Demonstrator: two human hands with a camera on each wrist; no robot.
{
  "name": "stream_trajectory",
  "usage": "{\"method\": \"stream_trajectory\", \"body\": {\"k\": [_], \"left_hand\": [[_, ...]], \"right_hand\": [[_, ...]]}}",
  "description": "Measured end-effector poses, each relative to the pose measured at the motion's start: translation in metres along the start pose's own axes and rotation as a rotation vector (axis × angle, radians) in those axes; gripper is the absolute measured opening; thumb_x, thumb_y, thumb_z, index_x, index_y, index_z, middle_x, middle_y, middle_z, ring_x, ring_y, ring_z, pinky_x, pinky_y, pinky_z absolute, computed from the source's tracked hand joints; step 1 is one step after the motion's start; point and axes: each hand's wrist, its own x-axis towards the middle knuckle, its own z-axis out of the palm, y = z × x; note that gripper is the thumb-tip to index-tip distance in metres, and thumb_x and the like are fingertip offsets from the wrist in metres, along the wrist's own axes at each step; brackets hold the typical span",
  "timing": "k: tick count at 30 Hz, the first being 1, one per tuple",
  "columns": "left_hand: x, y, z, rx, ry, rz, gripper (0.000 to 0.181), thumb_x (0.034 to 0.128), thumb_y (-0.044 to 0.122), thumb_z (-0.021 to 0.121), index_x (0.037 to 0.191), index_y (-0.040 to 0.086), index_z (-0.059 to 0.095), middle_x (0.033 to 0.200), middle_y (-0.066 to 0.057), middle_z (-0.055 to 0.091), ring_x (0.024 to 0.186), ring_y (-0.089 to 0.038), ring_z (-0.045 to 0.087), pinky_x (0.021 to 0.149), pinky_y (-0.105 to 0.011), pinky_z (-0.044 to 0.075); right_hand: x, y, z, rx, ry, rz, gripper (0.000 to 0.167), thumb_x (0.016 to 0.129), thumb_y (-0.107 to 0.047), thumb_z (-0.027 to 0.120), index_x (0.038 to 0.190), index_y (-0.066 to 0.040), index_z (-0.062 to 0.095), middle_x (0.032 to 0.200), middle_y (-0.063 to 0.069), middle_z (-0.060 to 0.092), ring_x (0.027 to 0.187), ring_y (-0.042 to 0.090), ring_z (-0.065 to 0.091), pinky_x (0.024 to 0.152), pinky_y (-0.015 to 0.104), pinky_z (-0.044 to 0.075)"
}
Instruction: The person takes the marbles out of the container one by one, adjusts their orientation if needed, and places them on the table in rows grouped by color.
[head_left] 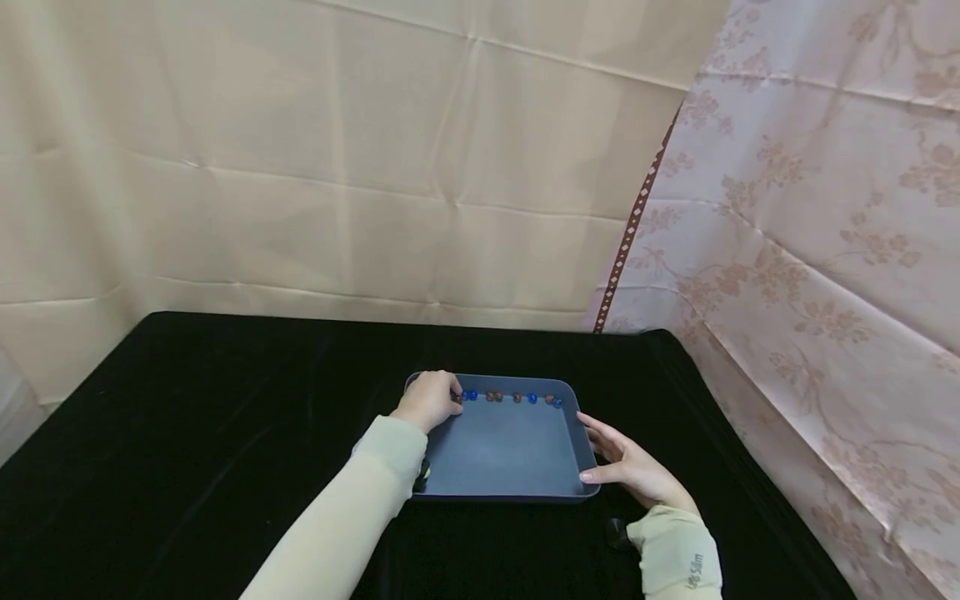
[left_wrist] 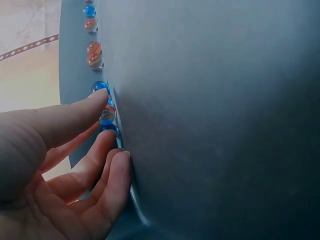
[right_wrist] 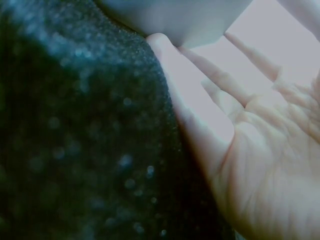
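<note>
A shallow grey-blue tray lies on the black cloth. Glass marbles, some blue and some orange-brown, form a row along its far wall. At the far left corner, my left hand reaches in over the rim. Seen from the left wrist, the left hand has its thumb and a finger on either side of an orange-and-blue marble; blue marbles beside it are partly hidden by the fingers. Against the tray's right side rests my right hand, thumb and fingers extended. In the right wrist view its fingertips touch the tray's outer wall.
Black cloth covers the table around the tray. A cream curtain hangs behind the table, and a pink floral curtain hangs at the right. A small black object sits beside the right sleeve.
</note>
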Motion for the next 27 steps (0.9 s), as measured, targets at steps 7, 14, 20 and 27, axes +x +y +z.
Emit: {"method": "stream_trajectory", "body": {"k": [7, 14, 20, 27], "left_hand": [[-0.001, -0.0008, 0.0017, 0.011, 0.016, 0.005, 0.015, 0.0876, 0.015, 0.076, 0.101, 0.009, 0.074, 0.11, -0.01, 0.071, 0.083, -0.018, 0.063, 0.08, -0.038, 0.056], [-0.001, -0.0014, 0.003, 0.02, 0.029, 0.02, 0.012, 0.0884, 0.014, 0.074, 0.098, 0.008, 0.074, 0.109, -0.011, 0.072, 0.08, -0.019, 0.063, 0.077, -0.038, 0.057], [0.0004, -0.002, 0.0044, 0.022, 0.02, 0.014, 0.013, 0.0893, 0.016, 0.074, 0.1, 0.009, 0.075, 0.11, -0.01, 0.072, 0.083, -0.02, 0.064, 0.081, -0.039, 0.056], [0.0001, -0.0018, 0.0048, 0.032, 0.014, 0.014, 0.012, 0.0899, 0.018, 0.074, 0.098, 0.01, 0.075, 0.106, -0.007, 0.073, 0.083, -0.018, 0.064, 0.08, -0.038, 0.056]], "right_hand": [[0.0005, -0.0009, 0.0003, -0.008, 0.01, -0.002, 0.085, 0.091, -0.011, 0.067, 0.159, -0.011, 0.015, 0.162, 0.027, 0.015, 0.145, 0.051, 0.02, 0.112, 0.065, 0.028], [-0.001, -0.0007, 0.0003, -0.007, 0.013, 0.002, 0.085, 0.091, -0.01, 0.066, 0.159, -0.011, 0.014, 0.162, 0.027, 0.014, 0.146, 0.051, 0.018, 0.113, 0.067, 0.025], [-0.0004, -0.0009, 0.0004, 0.008, 0.012, 0.002, 0.085, 0.091, -0.009, 0.065, 0.159, -0.011, 0.014, 0.163, 0.027, 0.012, 0.146, 0.051, 0.017, 0.113, 0.066, 0.026], [-0.0013, -0.0013, 0.001, 0.006, 0.026, 0.02, 0.086, 0.091, -0.009, 0.066, 0.159, -0.013, 0.015, 0.162, 0.026, 0.014, 0.146, 0.051, 0.017, 0.113, 0.066, 0.026]]}}
